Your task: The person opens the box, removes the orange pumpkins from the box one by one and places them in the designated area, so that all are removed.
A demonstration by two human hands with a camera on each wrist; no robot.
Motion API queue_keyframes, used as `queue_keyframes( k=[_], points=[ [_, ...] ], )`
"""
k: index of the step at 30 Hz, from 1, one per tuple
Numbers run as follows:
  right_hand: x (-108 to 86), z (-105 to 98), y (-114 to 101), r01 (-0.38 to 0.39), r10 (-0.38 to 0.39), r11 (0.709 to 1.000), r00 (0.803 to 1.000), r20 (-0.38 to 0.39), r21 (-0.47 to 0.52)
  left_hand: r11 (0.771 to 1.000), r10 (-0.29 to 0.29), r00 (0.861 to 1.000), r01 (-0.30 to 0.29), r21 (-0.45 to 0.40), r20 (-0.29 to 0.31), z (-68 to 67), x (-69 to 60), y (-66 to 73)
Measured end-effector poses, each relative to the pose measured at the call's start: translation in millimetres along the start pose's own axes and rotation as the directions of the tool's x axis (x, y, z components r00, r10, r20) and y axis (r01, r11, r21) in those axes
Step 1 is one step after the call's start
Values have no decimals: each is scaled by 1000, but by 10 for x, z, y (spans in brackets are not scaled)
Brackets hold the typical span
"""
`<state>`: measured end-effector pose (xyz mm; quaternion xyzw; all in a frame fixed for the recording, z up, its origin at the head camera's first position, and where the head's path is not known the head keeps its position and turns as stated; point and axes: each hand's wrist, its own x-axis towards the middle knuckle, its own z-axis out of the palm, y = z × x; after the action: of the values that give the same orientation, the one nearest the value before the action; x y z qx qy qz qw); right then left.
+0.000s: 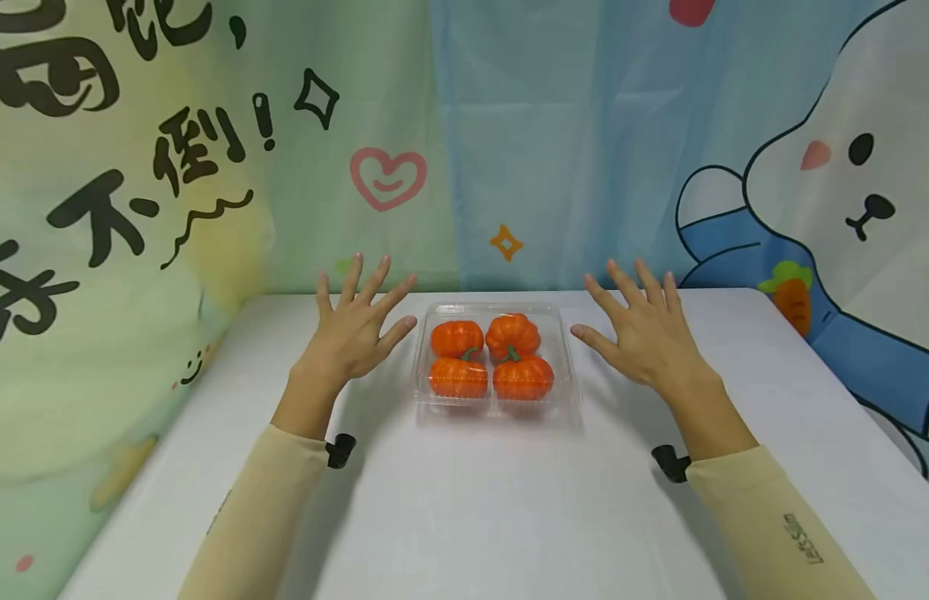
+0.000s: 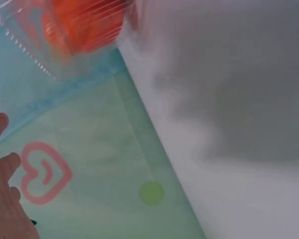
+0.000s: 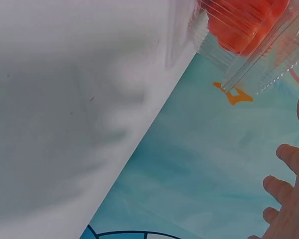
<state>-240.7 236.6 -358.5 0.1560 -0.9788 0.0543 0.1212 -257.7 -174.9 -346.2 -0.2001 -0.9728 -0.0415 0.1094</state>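
Note:
A clear plastic clamshell box (image 1: 497,412) stands toward the back of the white table, with several small orange pumpkins (image 1: 524,378) inside in two rows. Some show short green stems. To the left of the box my left hand (image 1: 350,333) hovers with fingers spread, holding nothing. On the other side my right hand (image 1: 644,333) is held likewise, fingers apart and no object in it. Neither hand touches the box. Part of the box with an orange pumpkin (image 2: 84,25) appears at the top of the left wrist view, and a pumpkin (image 3: 244,25) at the top of the right wrist view.
The white table (image 1: 494,517) ends at its back edge just behind the box. A printed cloth backdrop (image 1: 539,142) hangs behind and along the left side, with a heart, lettering and a cartoon animal. Both forearms wear beige sleeves (image 1: 779,517).

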Motion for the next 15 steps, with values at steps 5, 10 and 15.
queue_keyframes(
  k=[5,10,15],
  points=[
    [-32,21,-25,5,-5,1000,1000,-9,-6,999,3,1000,-4,-32,-8,78,-61,5],
    [-74,27,-43,13,-13,1000,1000,-16,-7,999,5,1000,-5,-49,-6,89,-102,1],
    [-106,40,-49,30,-30,1000,999,-18,2,999,4,1000,-3,-37,24,115,-140,18]
  ],
)
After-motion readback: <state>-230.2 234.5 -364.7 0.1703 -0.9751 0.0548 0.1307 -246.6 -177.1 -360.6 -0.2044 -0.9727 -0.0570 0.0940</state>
